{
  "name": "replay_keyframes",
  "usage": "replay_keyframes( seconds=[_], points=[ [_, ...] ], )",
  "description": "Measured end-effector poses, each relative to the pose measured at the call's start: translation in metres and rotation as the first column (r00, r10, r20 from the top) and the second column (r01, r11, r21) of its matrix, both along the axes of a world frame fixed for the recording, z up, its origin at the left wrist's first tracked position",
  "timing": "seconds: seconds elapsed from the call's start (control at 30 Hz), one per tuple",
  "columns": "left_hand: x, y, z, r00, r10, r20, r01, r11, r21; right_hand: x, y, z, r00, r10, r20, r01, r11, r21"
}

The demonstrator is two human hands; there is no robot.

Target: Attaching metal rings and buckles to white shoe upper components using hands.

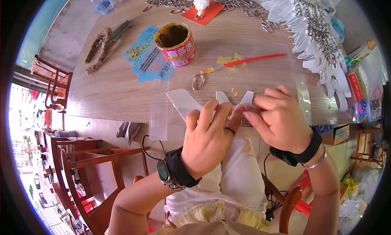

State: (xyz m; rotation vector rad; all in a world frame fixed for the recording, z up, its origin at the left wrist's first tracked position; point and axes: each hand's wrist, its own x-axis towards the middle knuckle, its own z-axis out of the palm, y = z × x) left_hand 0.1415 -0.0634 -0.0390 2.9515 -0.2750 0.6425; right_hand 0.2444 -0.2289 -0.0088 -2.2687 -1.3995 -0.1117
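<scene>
At the table's near edge, my left hand [207, 139] bends over a white cut piece [247, 98] of thin sheet material, its fingertips pressed on it. My right hand [281, 119] meets it from the right, thumb and forefinger pinched together at the same piece. A bit of shiny metal [245, 122] shows just under the pinch; the fingers hide most of it. Another white piece [183, 102] lies flat beside my left fingers. Beyond my hands sits a loose oval metal ring [198, 82]. A red-handled brush [252, 61] with yellowish bristles rests behind it.
An opened red can [179, 52] of brownish-yellow paste stands on a blue sheet [142, 48]. White pieces with metal rings [321, 35] heap at the right. More rings [236, 3] lie at the back, near an orange-red square [209, 16]. Brown fuzzy-handled scissors [102, 43] lie left.
</scene>
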Motion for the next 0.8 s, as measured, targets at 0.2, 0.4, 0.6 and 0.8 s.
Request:
replay_keyframes(
  seconds=[0.2, 0.4, 0.6, 0.8],
  points=[
    [0.0, -0.001, -0.004, 1.0, 0.007, 0.014, -0.007, 1.0, -0.005, 0.004, 0.0, -0.003, 0.998, -0.004, -0.066, 0.007, 0.999, 0.046],
    [-0.001, -0.002, -0.004, 0.999, 0.001, 0.033, 0.0, 1.0, -0.027, 0.008, -0.014, -0.001, 0.951, 0.01, -0.309, 0.021, 0.995, 0.095],
    [-0.003, -0.002, -0.001, 1.0, -0.002, -0.016, 0.002, 1.0, -0.004, -0.003, -0.031, 0.013, 0.83, -0.059, -0.555, 0.279, 0.905, 0.321],
    [-0.004, -0.003, 0.001, 0.998, 0.005, -0.061, -0.007, 0.999, -0.04, -0.02, -0.032, 0.013, 0.94, -0.151, -0.307, 0.205, 0.967, 0.152]
  ],
)
